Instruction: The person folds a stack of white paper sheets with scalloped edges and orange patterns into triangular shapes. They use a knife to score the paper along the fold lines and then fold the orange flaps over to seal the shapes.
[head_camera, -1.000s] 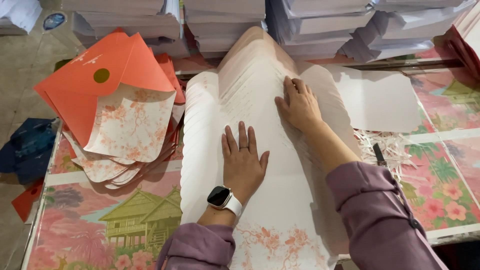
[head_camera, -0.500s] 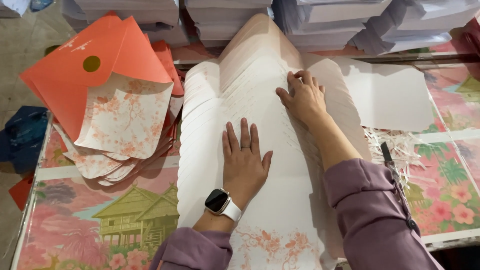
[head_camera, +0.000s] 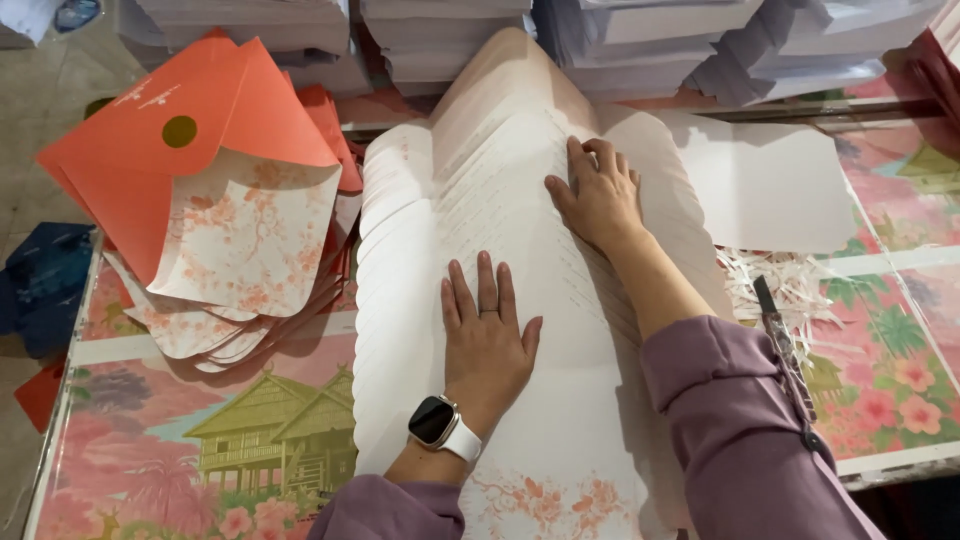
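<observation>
Head view: on the far left you've got the pile of orange envelopes (head_camera: 215, 200) sitting just beside the fanned stack of pale sheets (head_camera: 500, 330), their flaps splayed toward its left edge. The fan runs down the middle of the counter (head_camera: 150, 480), from the white paper stacks (head_camera: 480, 30) at the back down toward you.

Your left hand (head_camera: 487, 345) lies flat, fingers spread, palm down on the lower middle of the fan; that grip is fully open, pinning rather than holding. Your right hand (head_camera: 598, 195) sits further up, fingers curled a little against the sheet edges, pressing, nothing pinched that I can see.

The risk here: the sheets are staggered and look slick, so uneven pressure from either palm could skew the fan or buckle a sheet. A sideways shove could push the fan into the envelopes. To the right, a dark knife (head_camera: 780, 340) lies by paper shreds (head_camera: 775, 285), near your right sleeve, which could snag it.
</observation>
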